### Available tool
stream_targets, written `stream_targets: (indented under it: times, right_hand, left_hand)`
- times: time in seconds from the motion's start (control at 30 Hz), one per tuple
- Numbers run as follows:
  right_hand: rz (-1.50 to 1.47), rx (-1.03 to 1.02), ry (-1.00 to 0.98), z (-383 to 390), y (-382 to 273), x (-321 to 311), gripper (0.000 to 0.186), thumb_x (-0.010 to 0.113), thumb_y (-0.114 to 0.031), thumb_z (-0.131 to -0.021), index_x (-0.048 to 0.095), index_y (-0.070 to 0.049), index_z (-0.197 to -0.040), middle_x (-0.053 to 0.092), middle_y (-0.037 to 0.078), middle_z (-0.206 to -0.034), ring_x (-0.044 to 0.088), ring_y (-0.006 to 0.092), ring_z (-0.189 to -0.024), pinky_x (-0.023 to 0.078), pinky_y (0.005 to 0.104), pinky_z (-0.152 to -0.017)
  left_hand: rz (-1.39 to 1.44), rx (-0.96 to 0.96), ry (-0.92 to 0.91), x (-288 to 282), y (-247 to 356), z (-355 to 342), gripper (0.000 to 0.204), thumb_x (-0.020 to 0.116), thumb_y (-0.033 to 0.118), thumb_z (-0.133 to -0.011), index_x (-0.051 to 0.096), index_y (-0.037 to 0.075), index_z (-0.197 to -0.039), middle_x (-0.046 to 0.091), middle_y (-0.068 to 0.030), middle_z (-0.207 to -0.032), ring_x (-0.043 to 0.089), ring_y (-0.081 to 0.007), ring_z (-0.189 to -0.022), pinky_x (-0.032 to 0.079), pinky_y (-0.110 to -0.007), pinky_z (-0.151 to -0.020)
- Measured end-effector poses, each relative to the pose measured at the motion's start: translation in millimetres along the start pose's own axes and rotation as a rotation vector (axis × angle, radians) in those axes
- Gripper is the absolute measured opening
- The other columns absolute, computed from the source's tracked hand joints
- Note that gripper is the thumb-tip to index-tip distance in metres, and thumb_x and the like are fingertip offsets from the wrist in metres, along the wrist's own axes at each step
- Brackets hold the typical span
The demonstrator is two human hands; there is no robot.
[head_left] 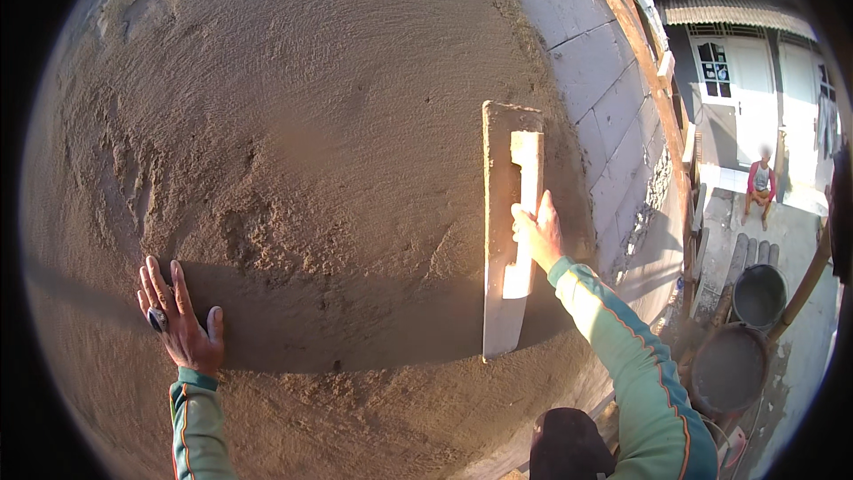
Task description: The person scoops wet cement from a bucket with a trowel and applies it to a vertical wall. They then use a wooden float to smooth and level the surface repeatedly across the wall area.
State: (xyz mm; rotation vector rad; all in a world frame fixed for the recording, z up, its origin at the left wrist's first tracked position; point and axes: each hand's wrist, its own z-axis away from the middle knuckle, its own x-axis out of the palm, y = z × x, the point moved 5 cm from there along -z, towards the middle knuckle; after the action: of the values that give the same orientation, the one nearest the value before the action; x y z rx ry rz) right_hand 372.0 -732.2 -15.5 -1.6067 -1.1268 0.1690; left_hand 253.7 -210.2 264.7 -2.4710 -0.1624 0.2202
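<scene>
A wall coated in wet, rough grey-brown plaster (pixel 329 142) fills most of the view. My left hand (pixel 180 316), with a dark ring, rests open against the plaster at the lower left, fingers pointing up. My right hand (pixel 539 231) grips the handle of a long, pale float (pixel 504 329), which stands upright against the plaster near the coat's right side. Past it, a strip of bare pale blockwork (pixel 598 89) shows.
A wooden frame (pixel 651 67) runs along the wall's right edge. Below at the right are two buckets (pixel 759 295) (pixel 724 372) and a wooden pole (pixel 804 289). A seated person (pixel 760 180) is by a house with white doors (pixel 754 107) and corrugated roofing.
</scene>
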Motion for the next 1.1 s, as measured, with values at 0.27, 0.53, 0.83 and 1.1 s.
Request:
stream_targets:
  times: [0.27, 0.53, 0.83, 1.1]
  right_hand:
    - [0.474, -0.459, 0.119, -163.5, -128.2, -14.1, 0.086, 0.073, -0.043, -0.087, 0.043, 0.018, -0.139, 0.061, 0.037, -0.128, 0.062, 0.0415, -0.123, 0.05, 0.0437, -0.1]
    - [0.373, -0.219, 0.205, -68.8, 40.1, -79.5, 0.085, 0.077, -0.036, -0.085, 0.043, 0.017, -0.142, 0.071, 0.023, -0.099, 0.069, 0.0294, -0.086, 0.056, 0.0388, -0.078]
    - [0.002, -0.141, 0.09, -110.5, -57.0, -26.5, 0.039, 0.077, -0.031, -0.091, 0.047, -0.006, -0.089, 0.048, -0.002, -0.06, 0.043, 0.0077, -0.042, 0.039, 0.0271, -0.036]
    - [0.299, -0.151, 0.216, -90.5, 22.5, -70.0, 0.091, 0.077, -0.047, -0.087, 0.044, 0.022, -0.137, 0.068, 0.022, -0.089, 0.069, 0.028, -0.08, 0.056, 0.0375, -0.07]
  left_hand:
    - [-0.025, 0.069, 0.076, 0.5, -1.9, -2.2, 0.073, 0.044, 0.046, -0.1, 0.027, 0.007, -0.161, 0.019, -0.0232, -0.168, 0.017, -0.0447, -0.154, 0.011, -0.06, -0.124]
    - [-0.029, 0.055, 0.059, 3.2, -0.4, -1.3, 0.075, 0.041, 0.051, -0.101, 0.027, 0.007, -0.161, 0.019, -0.0219, -0.168, 0.017, -0.0436, -0.155, 0.011, -0.06, -0.123]
    - [-0.026, 0.018, 0.034, -0.4, -2.9, -1.1, 0.079, 0.049, 0.051, -0.097, 0.03, 0.007, -0.16, 0.02, -0.0237, -0.167, 0.018, -0.0443, -0.155, 0.011, -0.062, -0.122]
    - [-0.026, 0.02, 0.042, 3.4, -2.2, -0.2, 0.077, 0.048, 0.048, -0.097, 0.031, 0.005, -0.159, 0.021, -0.0244, -0.167, 0.019, -0.0448, -0.154, 0.012, -0.061, -0.123]
